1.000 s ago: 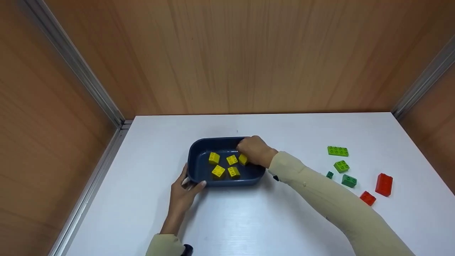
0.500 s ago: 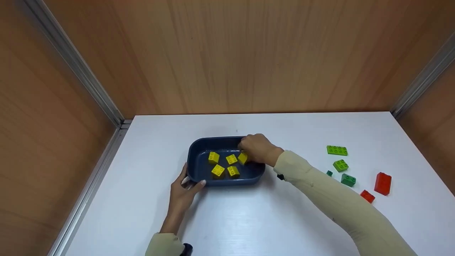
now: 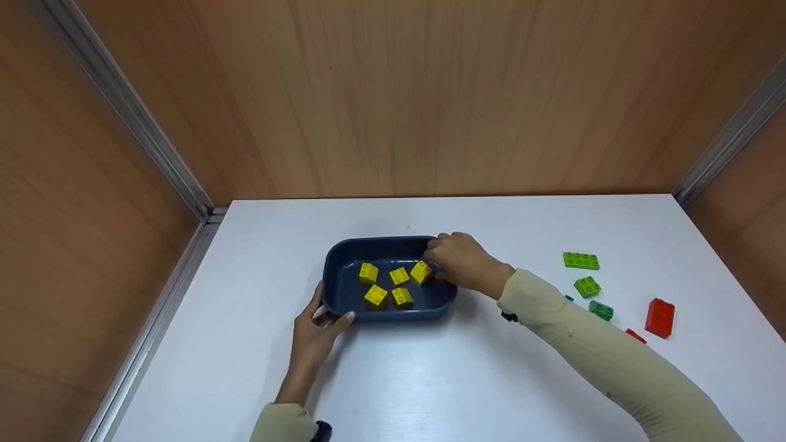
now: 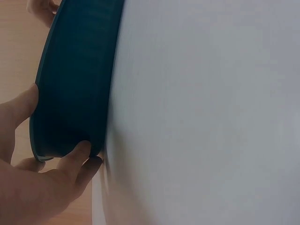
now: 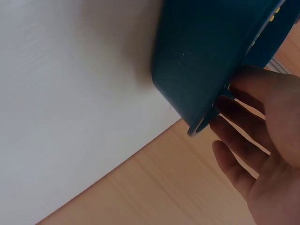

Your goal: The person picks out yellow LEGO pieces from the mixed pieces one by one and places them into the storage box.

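Note:
A dark blue rectangular dish (image 3: 390,315) stands on the white table, with several yellow toy bricks (image 3: 376,296) lying apart on its floor. My left hand (image 3: 314,334) grips the dish's near left corner, thumb at the front rim and fingers round the end. The left wrist view also has this hand (image 4: 44,183) on the dish wall (image 4: 75,89). At the right end is my right hand (image 3: 463,261), its fingers over the rim beside the rightmost yellow brick (image 3: 421,272). In the right wrist view these fingers (image 5: 239,140) are spread and loosely bent, holding no brick.
Right of the dish lie a light green long brick (image 3: 581,261), a light green square brick (image 3: 587,286), a dark green brick (image 3: 600,310) and a red brick (image 3: 660,318). My right sleeve partly covers another red brick (image 3: 636,336). Wood panels (image 3: 430,98) enclose the table.
My right hand has drawn back rightward from inside the dish to its right end, uncovering more of the rightmost yellow brick. The left hand and the dish have stayed in place.

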Demonstrator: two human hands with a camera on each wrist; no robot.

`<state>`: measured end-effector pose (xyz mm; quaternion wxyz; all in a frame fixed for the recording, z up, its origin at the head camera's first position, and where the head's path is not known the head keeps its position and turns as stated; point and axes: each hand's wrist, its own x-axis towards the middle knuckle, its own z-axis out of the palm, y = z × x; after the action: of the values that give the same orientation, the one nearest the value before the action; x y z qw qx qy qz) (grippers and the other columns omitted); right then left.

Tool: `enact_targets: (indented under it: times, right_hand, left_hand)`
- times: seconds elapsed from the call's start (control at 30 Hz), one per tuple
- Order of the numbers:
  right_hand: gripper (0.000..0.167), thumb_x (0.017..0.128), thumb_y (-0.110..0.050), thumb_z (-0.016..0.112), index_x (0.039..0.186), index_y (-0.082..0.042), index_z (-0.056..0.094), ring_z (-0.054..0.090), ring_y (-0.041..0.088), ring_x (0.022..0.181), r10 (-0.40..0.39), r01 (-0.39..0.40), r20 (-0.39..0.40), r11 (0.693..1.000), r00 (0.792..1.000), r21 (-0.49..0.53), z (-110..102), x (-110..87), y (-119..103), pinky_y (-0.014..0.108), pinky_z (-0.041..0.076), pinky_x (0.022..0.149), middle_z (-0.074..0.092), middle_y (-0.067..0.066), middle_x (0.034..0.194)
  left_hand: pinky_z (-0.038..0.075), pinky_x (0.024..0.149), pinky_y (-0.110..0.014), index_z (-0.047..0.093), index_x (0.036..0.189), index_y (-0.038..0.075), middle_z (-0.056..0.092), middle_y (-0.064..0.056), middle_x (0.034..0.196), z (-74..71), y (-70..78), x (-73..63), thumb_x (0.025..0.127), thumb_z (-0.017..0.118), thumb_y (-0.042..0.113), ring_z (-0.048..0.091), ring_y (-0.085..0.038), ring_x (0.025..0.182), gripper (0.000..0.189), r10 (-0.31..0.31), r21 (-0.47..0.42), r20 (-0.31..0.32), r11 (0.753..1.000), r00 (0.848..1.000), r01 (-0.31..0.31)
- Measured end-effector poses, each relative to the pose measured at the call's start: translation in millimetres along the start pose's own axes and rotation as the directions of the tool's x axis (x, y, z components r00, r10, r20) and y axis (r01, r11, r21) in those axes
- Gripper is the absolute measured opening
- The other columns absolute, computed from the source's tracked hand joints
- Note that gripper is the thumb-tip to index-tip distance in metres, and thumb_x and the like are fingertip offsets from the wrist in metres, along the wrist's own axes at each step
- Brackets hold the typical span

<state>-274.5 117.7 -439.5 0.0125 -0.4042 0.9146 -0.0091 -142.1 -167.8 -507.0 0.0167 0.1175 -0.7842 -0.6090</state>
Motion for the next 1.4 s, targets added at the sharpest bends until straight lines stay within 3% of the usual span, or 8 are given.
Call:
enact_targets:
  times: [0.23, 0.63, 1.03, 1.4]
  right_hand:
    - [0.032, 0.092, -0.011, 0.084, 0.124, -0.008, 0.08, 0.07, 0.028, 0.108, -0.01, 0.01, -0.078, 1.0, 0.997, 0.001, -5, -15.4, 4, 0.047, 0.06, 0.099, 0.077, 0.009, 0.12]
    - [0.035, 0.082, -0.008, 0.092, 0.116, -0.011, 0.082, 0.07, 0.024, 0.107, -0.046, 0.03, -0.208, 0.996, 0.977, -0.082, 0, -42.1, 14, 0.04, 0.062, 0.092, 0.078, 0.005, 0.117]
    - [0.036, 0.08, -0.006, 0.092, 0.115, -0.01, 0.082, 0.071, 0.024, 0.104, -0.056, 0.033, -0.274, 0.995, 0.96, -0.091, 5, -65.9, 22, 0.04, 0.062, 0.09, 0.078, 0.005, 0.116]
    - [0.034, 0.08, -0.007, 0.093, 0.113, -0.01, 0.082, 0.072, 0.025, 0.103, 0.012, -0.033, -0.278, 0.997, 0.96, -0.069, 9, -91.3, 35, 0.042, 0.062, 0.09, 0.079, 0.007, 0.114]
  left_hand:
    - [0.048, 0.115, -0.053, 0.027, 0.169, 0.013, 0.04, -0.027, 0.163, -0.5, 1.2, 0.6, 0.094, 0.081, 0.015, 0.05, -0.05, 0.141, 0.092, -0.013, 0.005, -0.002, 1.0, 1.0, 0.013]
    - [0.047, 0.115, -0.053, 0.027, 0.169, 0.012, 0.039, -0.026, 0.164, 0.6, 0.2, 1.2, 0.093, 0.081, 0.014, 0.048, -0.051, 0.143, 0.093, -0.027, 0.003, -0.005, 1.0, 1.0, 0.027]
    - [0.047, 0.115, -0.054, 0.027, 0.169, 0.013, 0.037, -0.025, 0.165, -0.1, -0.4, -0.2, 0.094, 0.08, 0.014, 0.048, -0.051, 0.143, 0.092, -0.025, 0.006, -0.002, 1.0, 1.0, 0.025]
    - [0.048, 0.114, -0.053, 0.026, 0.169, 0.013, 0.038, -0.026, 0.165, 0.7, -2.1, 2.0, 0.094, 0.079, 0.013, 0.047, -0.051, 0.144, 0.092, -0.027, 0.012, 0.003, 1.0, 1.0, 0.027]
